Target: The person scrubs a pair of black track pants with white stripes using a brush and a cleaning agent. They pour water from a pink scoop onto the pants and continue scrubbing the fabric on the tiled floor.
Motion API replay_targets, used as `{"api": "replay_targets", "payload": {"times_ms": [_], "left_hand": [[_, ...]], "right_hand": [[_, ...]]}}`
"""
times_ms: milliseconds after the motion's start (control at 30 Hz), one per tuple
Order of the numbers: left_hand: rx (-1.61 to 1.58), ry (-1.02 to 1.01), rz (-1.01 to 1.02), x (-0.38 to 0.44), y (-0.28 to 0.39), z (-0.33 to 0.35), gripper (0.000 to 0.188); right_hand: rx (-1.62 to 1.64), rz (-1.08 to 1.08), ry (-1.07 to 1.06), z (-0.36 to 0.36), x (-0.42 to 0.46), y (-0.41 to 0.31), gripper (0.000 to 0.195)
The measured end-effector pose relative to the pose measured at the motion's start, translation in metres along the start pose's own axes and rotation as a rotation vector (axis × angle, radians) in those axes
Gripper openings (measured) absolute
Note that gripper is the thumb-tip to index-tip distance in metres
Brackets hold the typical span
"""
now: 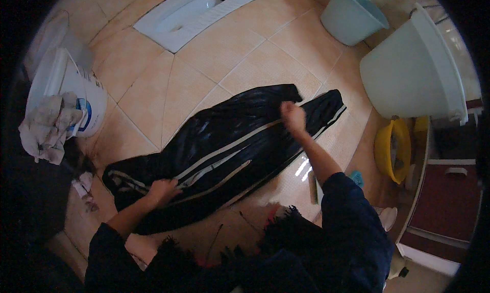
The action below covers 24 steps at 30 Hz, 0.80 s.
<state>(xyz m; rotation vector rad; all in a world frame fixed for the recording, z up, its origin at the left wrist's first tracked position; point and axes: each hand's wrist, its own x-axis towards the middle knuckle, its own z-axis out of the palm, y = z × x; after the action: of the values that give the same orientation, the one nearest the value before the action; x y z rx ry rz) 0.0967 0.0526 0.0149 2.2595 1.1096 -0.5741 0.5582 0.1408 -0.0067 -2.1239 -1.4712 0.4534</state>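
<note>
Black track trousers point(214, 140) with pale side stripes lie spread over the tiled floor before me. Their fabric looks shiny and wet. At the waist end, my left hand point(164, 192) grips a fold of the cloth beside a stripe. My right hand point(294, 118), slightly blurred, is curled on the fabric near the leg ends, where one stripe runs up to it. The stripe lies fairly straight between both hands. One leg end point(336, 101) extends past my right hand. The fingertips of both hands are partly hidden.
A white squat toilet point(168, 32) is set in the floor ahead. At left stands a white bucket point(92, 105) with a grey cloth point(46, 128) over it. At right are a pale blue bucket point(344, 23), a large pale tub point(402, 71), a yellow basin point(383, 147) and a dark red cabinet point(444, 201).
</note>
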Motion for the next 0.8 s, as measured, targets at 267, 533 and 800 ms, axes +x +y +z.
{"api": "replay_targets", "payload": {"times_ms": [267,533,800], "left_hand": [[-0.051,0.041,0.052,0.001,-0.005,0.001,0.033],[-0.022,0.044,0.02,0.003,-0.002,0.009,0.033],[0.018,-0.026,-0.008,0.01,0.003,-0.005,0.034]], "right_hand": [[-0.348,-0.754,-0.313,0.105,-0.092,-0.092,0.014],[-0.154,-0.384,0.03,0.053,-0.034,-0.036,0.034],[-0.121,-0.841,-0.384,0.036,-0.075,-0.028,0.055]]}}
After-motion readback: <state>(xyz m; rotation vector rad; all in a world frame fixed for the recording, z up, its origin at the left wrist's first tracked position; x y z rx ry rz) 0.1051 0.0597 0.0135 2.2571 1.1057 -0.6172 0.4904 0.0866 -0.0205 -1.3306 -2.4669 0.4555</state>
